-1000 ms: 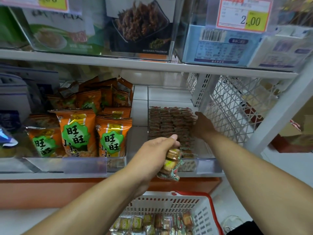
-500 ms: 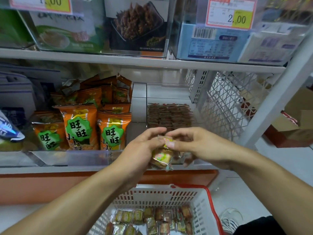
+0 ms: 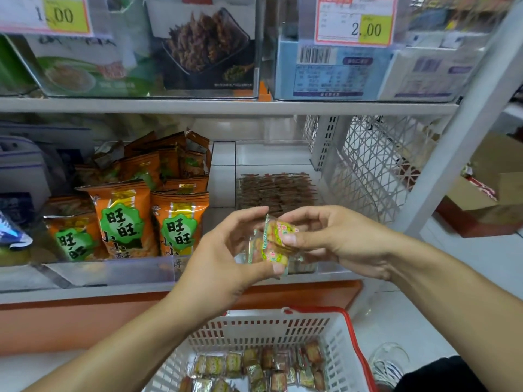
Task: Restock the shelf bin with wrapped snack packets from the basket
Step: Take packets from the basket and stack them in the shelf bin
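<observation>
Both hands have risen slightly; left hand (image 3: pixel 226 258) and right hand (image 3: pixel 334 239) pinch packets (image 3: pixel 271 244). Bin (image 3: pixel 277 190) part-filled, basket (image 3: pixel 283 329) holds many.

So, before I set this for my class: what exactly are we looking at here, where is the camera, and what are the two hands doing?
There is no machine: a person wears a wide-angle camera on the head, looking forward and down at a shop shelf, so the two arms are their own. The left hand and the right hand together hold a few small wrapped packets in front of the shelf; the fingers of both curl round them. Behind the hands is a clear bin holding brown packets towards its back. To its left stand orange bags. Below is a white basket with a red rim, holding more wrapped packets. Price tags hang above.
</observation>
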`<control>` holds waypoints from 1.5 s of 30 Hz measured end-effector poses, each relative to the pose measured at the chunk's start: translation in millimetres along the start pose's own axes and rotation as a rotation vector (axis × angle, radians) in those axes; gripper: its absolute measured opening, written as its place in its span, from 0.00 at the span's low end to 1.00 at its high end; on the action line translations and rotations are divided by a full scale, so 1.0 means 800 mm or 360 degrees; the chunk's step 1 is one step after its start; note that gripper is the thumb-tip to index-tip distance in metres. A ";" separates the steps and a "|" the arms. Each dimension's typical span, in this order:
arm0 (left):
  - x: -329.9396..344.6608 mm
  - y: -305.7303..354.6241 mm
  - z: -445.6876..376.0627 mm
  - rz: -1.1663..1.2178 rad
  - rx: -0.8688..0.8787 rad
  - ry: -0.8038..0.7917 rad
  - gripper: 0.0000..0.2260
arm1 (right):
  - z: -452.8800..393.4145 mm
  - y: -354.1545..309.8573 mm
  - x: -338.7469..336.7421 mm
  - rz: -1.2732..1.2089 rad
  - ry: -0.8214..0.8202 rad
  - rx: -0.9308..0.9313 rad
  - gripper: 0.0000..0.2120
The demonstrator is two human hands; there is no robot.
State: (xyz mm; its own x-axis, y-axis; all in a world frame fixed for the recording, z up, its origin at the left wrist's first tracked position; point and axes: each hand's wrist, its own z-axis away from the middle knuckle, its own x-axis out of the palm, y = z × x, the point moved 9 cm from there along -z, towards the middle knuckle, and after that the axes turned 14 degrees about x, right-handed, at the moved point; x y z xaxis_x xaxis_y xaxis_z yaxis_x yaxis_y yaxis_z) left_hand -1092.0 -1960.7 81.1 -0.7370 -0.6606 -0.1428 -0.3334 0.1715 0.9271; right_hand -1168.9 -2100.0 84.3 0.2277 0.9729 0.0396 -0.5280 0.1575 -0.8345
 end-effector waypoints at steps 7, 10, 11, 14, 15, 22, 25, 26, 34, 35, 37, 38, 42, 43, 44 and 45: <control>-0.007 0.011 -0.003 -0.0346 0.0214 0.0029 0.38 | 0.000 0.009 0.025 -0.0033 -0.0323 0.0092 0.24; -0.010 0.013 -0.005 -0.0352 0.0218 0.0002 0.37 | 0.004 -0.005 0.006 -0.0058 -0.0189 0.0003 0.24; -0.012 0.014 -0.006 -0.0345 0.0208 -0.0001 0.36 | 0.006 -0.010 -0.003 -0.0048 -0.0118 -0.0039 0.23; -0.016 0.014 -0.004 -0.0449 0.0180 0.0004 0.35 | 0.013 -0.019 -0.013 0.0109 -0.0006 -0.0112 0.22; -0.016 0.013 -0.004 -0.0467 0.0166 0.0006 0.36 | 0.014 -0.019 -0.011 0.0181 -0.0005 -0.0116 0.22; 0.000 -0.008 -0.003 -0.0305 0.0037 -0.0082 0.40 | 0.008 -0.012 0.011 0.0549 0.0056 -0.0175 0.23; 0.000 -0.018 -0.002 -0.0084 -0.0074 -0.0009 0.31 | 0.004 -0.013 0.007 0.0319 0.0128 -0.0245 0.27; 0.001 -0.022 -0.002 0.0070 -0.0121 0.0026 0.29 | 0.003 -0.013 0.008 0.0205 0.0148 -0.0268 0.29; 0.001 -0.019 -0.008 0.0529 0.0001 0.0315 0.30 | -0.013 0.007 0.048 -0.0421 0.0071 -0.0247 0.19; 0.002 -0.017 -0.006 0.0508 0.0033 0.0341 0.28 | -0.015 0.009 0.058 -0.0558 -0.0037 -0.0193 0.18; 0.003 -0.009 -0.004 0.0371 0.0098 0.0372 0.25 | -0.013 0.007 0.075 -0.0796 -0.0279 -0.0130 0.16; 0.001 -0.005 -0.004 0.0247 0.0133 0.0375 0.23 | -0.011 0.005 0.081 -0.0859 -0.0388 -0.0113 0.16; -0.001 0.006 -0.012 0.0107 0.0153 0.0361 0.27 | -0.008 -0.008 0.067 -0.0905 -0.0379 -0.0205 0.23; -0.001 0.004 -0.014 0.0227 0.0099 0.0416 0.29 | -0.007 -0.013 0.054 -0.0782 -0.0229 -0.0308 0.27; -0.002 0.000 -0.014 0.0382 0.0025 0.0489 0.30 | -0.001 -0.022 0.039 -0.0528 -0.0028 -0.0465 0.30; 0.001 -0.003 -0.013 0.0556 -0.0074 0.0549 0.31 | 0.009 -0.035 0.028 -0.0169 0.0193 -0.0653 0.32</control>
State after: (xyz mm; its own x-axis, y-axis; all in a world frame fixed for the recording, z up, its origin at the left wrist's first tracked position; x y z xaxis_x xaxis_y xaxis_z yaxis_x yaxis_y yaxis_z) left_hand -1085.3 -1969.5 82.2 -0.5595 -0.7745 0.2952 -0.0688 0.3983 0.9147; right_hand -1155.0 -2081.3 112.5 0.3701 0.9244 0.0925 -0.1336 0.1515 -0.9794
